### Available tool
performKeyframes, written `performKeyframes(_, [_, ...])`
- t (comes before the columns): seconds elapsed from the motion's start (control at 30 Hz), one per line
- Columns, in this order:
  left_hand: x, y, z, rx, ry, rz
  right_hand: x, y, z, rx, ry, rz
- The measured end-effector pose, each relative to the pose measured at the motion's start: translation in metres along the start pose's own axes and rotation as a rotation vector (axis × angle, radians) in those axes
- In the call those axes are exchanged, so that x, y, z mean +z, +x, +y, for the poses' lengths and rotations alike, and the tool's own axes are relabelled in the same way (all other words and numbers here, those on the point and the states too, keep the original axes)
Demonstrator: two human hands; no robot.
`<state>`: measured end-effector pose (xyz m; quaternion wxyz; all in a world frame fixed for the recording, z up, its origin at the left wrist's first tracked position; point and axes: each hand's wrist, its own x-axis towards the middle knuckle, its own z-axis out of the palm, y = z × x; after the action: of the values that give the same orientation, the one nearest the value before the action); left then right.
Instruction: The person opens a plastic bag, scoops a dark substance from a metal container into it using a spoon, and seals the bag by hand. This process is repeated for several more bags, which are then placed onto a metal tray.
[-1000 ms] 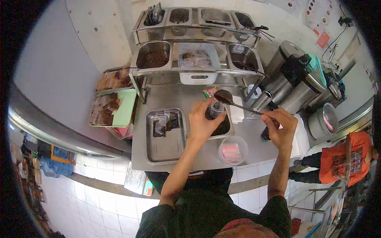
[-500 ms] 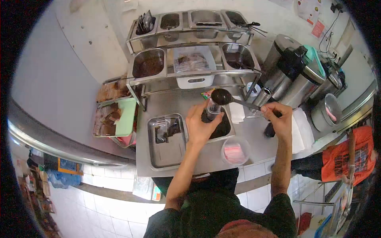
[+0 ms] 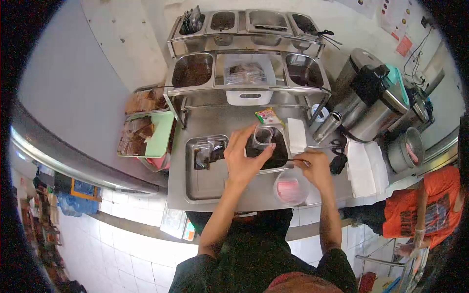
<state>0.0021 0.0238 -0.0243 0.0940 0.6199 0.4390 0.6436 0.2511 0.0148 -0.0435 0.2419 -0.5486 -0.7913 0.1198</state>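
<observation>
My left hand is closed around a small clear plastic cup, which it holds over a metal pan of dark contents. Between the fingers of my right hand is the thin dark handle of a ladle. The handle points left into the pan, and the ladle's bowl cannot be made out there. A round clear tub with pink and white packets sits just below the right hand. Left of my left hand lies a steel tray holding dark packets.
A tiered rack with steel pans and a white basket stands at the back. Large steel dispensers are on the right, near white paper. A green tray sits left. A person in orange is at right.
My right hand has moved left and down, taking the ladle from above the cup into the pan. My left hand still holds the cup in nearly the same place.
</observation>
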Motion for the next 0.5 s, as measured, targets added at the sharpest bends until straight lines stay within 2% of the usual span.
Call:
performKeyframes(0.1, [-0.003,-0.001,0.009,-0.015,0.005,-0.008,-0.002,0.012,-0.037,-0.234,-0.036,0.359])
performKeyframes(0.33, [-0.003,-0.012,0.027,-0.097,-0.019,-0.027,0.032,0.032,-0.107,-0.182,0.451,0.58])
performKeyframes(0.47, [-0.007,-0.018,0.017,-0.117,-0.157,0.018,0.037,0.036,-0.106,-0.164,0.716,0.535])
performKeyframes(0.5, [-0.007,-0.017,0.018,-0.197,-0.251,0.025,0.029,0.035,-0.11,-0.148,0.727,0.515])
